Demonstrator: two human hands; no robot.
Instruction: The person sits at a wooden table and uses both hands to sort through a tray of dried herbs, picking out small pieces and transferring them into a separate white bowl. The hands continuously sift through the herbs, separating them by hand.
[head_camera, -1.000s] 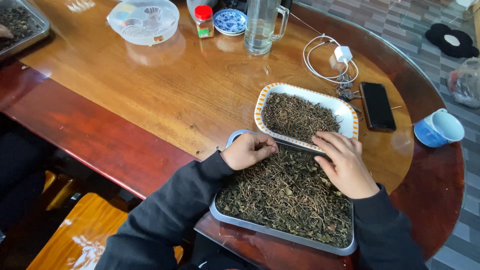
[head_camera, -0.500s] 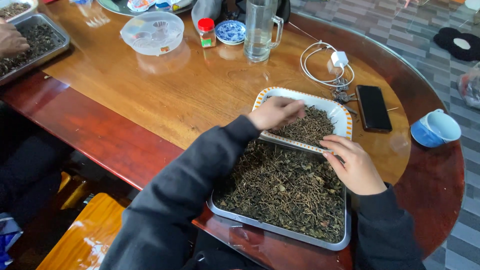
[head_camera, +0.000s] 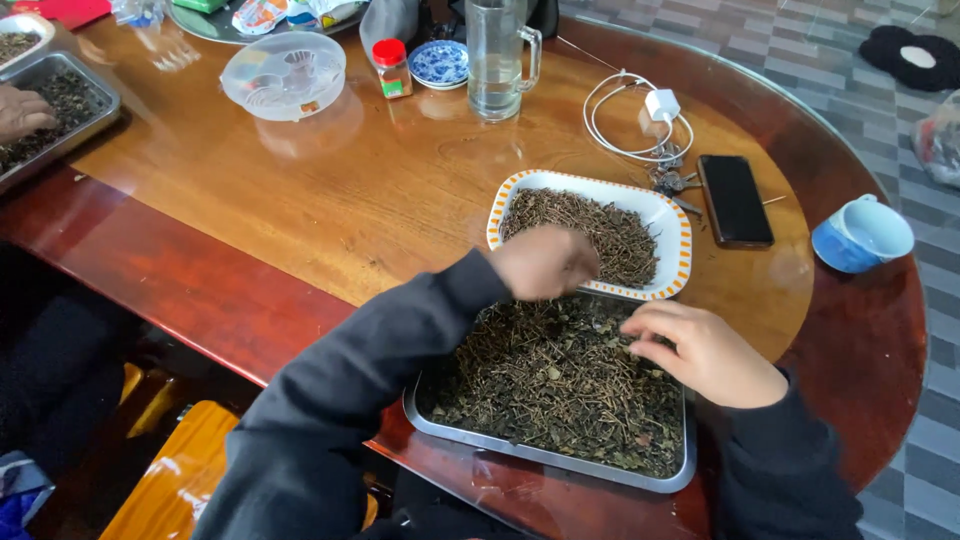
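While stems pile in the orange-rimmed dish, a person sorts dried leaves in the metal tray.
Left hand bunched over the dish, grip unclear; right hand pinches leaves; most remain unsorted.

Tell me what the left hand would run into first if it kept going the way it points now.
The left hand points away from the person, over the near rim of the white dish with the orange edge. Going straight on, it would most likely meet the brown twigs heaped in that dish, though its height above them is unclear.
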